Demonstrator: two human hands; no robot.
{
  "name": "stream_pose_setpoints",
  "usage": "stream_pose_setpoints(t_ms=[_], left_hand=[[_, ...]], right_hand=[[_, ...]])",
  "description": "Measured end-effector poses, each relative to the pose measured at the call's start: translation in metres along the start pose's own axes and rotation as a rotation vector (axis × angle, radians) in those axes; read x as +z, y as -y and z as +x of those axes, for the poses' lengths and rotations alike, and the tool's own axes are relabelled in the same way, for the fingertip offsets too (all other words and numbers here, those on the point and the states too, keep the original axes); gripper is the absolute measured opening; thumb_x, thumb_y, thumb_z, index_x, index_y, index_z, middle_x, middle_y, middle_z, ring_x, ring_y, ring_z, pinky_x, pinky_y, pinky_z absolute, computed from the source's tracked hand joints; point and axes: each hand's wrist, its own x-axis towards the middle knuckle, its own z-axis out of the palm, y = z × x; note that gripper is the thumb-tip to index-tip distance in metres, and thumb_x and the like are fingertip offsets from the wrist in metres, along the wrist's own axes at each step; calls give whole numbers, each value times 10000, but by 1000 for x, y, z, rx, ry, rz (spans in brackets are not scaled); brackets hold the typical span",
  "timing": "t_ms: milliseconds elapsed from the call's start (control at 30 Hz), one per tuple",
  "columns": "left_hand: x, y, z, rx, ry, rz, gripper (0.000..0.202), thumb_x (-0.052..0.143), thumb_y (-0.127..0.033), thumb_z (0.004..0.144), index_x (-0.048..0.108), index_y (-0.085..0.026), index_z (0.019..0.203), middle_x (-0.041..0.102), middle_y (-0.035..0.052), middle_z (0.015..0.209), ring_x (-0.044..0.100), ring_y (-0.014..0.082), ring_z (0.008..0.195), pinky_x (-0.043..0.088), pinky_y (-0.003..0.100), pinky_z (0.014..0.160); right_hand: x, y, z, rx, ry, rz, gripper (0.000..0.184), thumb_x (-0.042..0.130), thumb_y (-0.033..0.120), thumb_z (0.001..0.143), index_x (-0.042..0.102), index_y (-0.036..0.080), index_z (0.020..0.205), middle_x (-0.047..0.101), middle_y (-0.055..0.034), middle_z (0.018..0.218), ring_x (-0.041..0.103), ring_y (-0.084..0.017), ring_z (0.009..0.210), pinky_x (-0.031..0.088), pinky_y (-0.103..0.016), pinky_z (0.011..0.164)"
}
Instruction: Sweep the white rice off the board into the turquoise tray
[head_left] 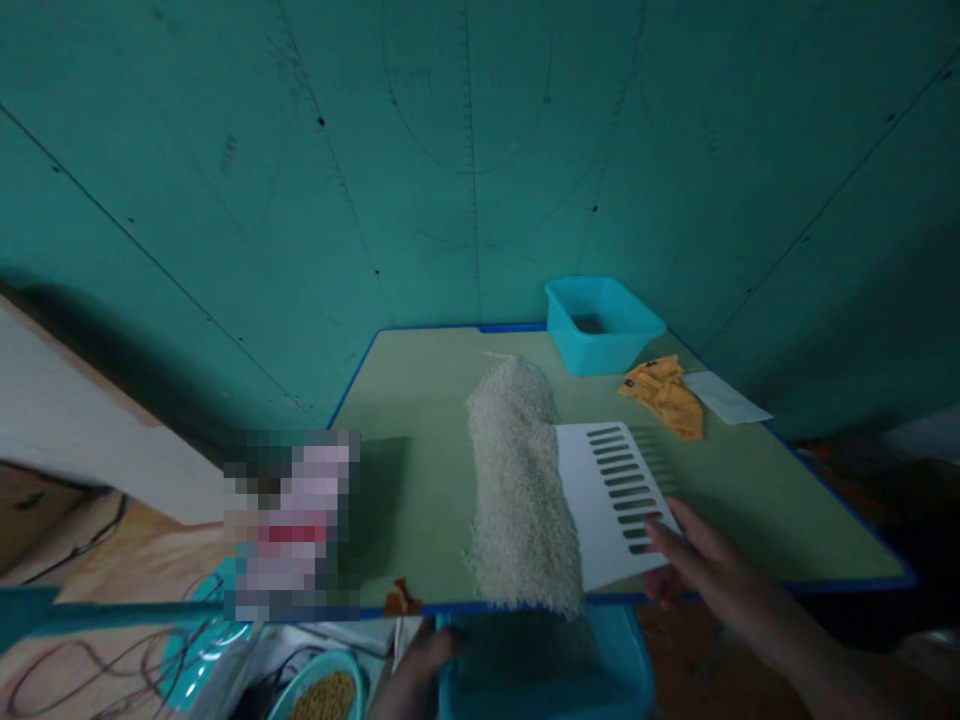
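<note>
- Centre of the table (pixel 427 430), running 12 to 6: long heap of pale grain (pixel 517 490), near end right at the blue edging (pixel 825 583), maybe a bit over; bin (pixel 634 650) sits below at 6
- Right hand (pixel 701 550), 4 o'clock: closed on outer edge of white slotted scraper (pixel 589 510), thumb on top; inner edge meets the heap's 3 o'clock flank
- Left hand (pixel 427 655), 7 o'clock: looks closed on the bin's left rim; fingers mostly hidden, can't tell how firm
- Doing it well, I'd say: leading edge flat on the surface, low angle, work from 12 toward 6 in small bites
- Slots sit on the hand side; keep grain on the solid part or it'll probably leak through
- Hold bin mouth tight under the edge, no gap; loose grain would likely slip past at 5 and 7
- Heap look: off-white, matte, fine, rice-like; rounded ridge, ragged left margin with strays at 8, thin tail at 12
- Bin inside too dark to tell how full
- Well apart from heap: blue tub (pixel 600 350) at 1, yellow cloth (pixel 667 395) at 2
</note>
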Motion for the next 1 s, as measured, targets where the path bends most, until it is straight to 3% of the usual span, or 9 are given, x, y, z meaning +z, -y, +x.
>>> stream_pose_setpoints(t_ms=[100,200,433,567,767,867,1000], left_hand=[[27,-7,-29,69,63,-13,523,662,-184,623,560,-170,1136,717,68,948,589,299,1023,422,395,898],[41,-13,-41,90,70,-16,536,633,-147,626,545,-170,1154,711,64,994,589,290,1034,417,398,918],[33,-9,-31,88,89,-10,612,603,-153,642,465,-181,1238,700,56,1039,596,267,1027,411,383,931],[36,-10,-32,91,69,9,605,588,-137,654,467,-208,1242,699,47,1048,608,253,1007,408,372,930],[43,-10,-37,58,86,6,547,581,-129,649,521,-180,1190,713,59,1008,632,264,954,433,384,895],[42,-8,-35,46,102,-9,523,568,-121,659,531,-180,1177,725,58,963,639,259,938,444,376,879],[40,-8,-33,39,122,-26,515,575,-105,648,549,-187,1156,728,57,948,637,259,944,447,367,878]], right_hand=[[5,4,-9,-6,-12,-14,512,492,612,758,427,193,1044,625,-32,758,591,-161,508,468,-281,449],[10,8,-19,-1,-19,6,494,488,583,775,414,196,1073,614,-17,725,581,-156,504,461,-270,448],[12,-1,-36,29,20,-63,406,422,546,826,427,204,1045,623,-15,663,598,-176,537,477,-272,487],[13,-4,-48,32,-24,-98,367,421,521,835,460,212,1027,636,-22,663,604,-181,543,499,-276,515],[4,-4,-64,49,-62,-160,421,504,561,758,556,244,1029,689,-60,813,657,-228,668,543,-263,523],[0,1,-65,-10,-128,-236,404,539,558,725,589,251,982,696,-58,834,663,-239,680,551,-259,499],[-3,11,-62,-37,-268,-265,433,554,593,677,585,235,919,675,-38,632,633,-219,512,542,-264,454]])
